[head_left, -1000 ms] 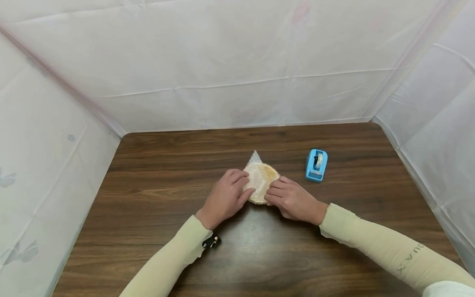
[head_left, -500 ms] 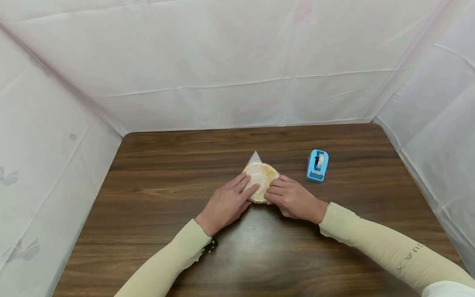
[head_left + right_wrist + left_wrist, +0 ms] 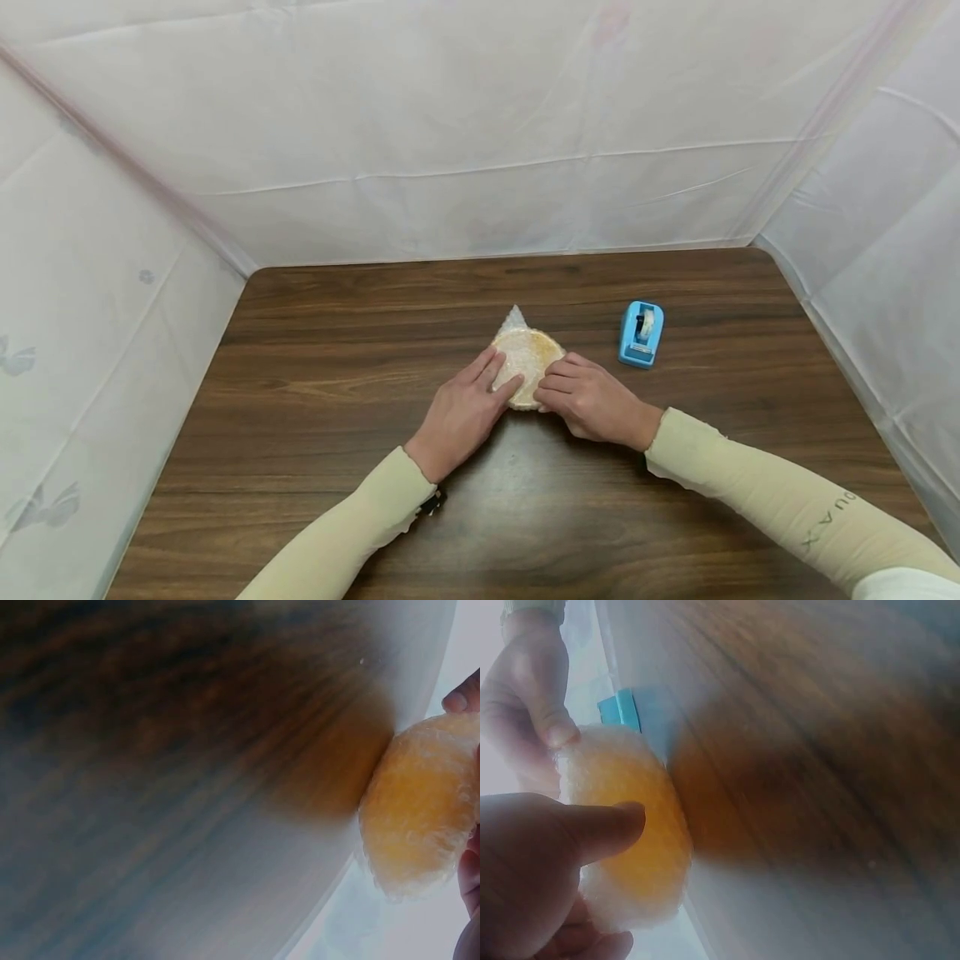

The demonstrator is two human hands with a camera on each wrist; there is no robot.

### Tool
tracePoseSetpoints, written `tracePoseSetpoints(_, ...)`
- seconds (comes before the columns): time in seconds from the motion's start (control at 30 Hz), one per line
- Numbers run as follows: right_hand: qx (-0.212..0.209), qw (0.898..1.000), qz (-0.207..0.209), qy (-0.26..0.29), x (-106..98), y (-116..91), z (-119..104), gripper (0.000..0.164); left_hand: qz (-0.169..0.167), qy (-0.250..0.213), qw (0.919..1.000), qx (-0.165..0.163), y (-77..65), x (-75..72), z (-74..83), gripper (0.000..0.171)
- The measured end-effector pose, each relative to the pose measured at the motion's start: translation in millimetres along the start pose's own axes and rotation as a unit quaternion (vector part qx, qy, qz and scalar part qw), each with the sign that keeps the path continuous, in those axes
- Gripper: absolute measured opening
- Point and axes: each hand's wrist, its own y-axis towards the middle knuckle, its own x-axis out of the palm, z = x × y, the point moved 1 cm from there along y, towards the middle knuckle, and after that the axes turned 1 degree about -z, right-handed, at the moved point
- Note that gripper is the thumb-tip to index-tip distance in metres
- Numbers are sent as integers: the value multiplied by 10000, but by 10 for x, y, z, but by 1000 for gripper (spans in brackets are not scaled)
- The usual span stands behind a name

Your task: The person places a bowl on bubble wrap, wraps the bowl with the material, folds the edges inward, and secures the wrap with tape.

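A round yellow thing in bubble wrap (image 3: 534, 354) stands on the table; its kind is hidden by the wrap. One pointed corner of the bubble wrap (image 3: 514, 319) sticks out at its far side. My left hand (image 3: 459, 417) holds it from the left, and the left wrist view shows the thumb (image 3: 611, 829) laid across the wrapped side (image 3: 656, 862) with fingers curled behind. From the right, my right hand (image 3: 596, 404) grips the edge with bent fingers, its thumb (image 3: 555, 727) pressed on the wrap. The right wrist view shows the wrapped yellow side (image 3: 420, 810) close to the tabletop.
To the right and farther back stands a light blue tape dispenser (image 3: 641, 335) with a roll of tape. The dark wood table (image 3: 322, 350) is bordered by white sheeting (image 3: 420, 192) at the back and both sides.
My left hand has changed its hold: its bent fingers have straightened along the wrapped thing's left side, with the thumb near the front. The right hand has stayed in place.
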Motion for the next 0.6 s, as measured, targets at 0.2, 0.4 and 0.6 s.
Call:
tracePoseSetpoints(0.2, 32, 10000, 43, 42, 1, -10, 7, 18, 47, 51, 10000, 20, -5, 5, 19, 37)
tracePoseSetpoints(0.4, 113, 9997, 102, 169, 5, -24, 12, 19, 57, 39, 10000, 66, -11, 19, 17, 44)
tracePoseSetpoints(0.6, 284, 9982, 256, 455, 1, -45, 20, 20, -44, 146, 9999, 74, -12, 7, 23, 47)
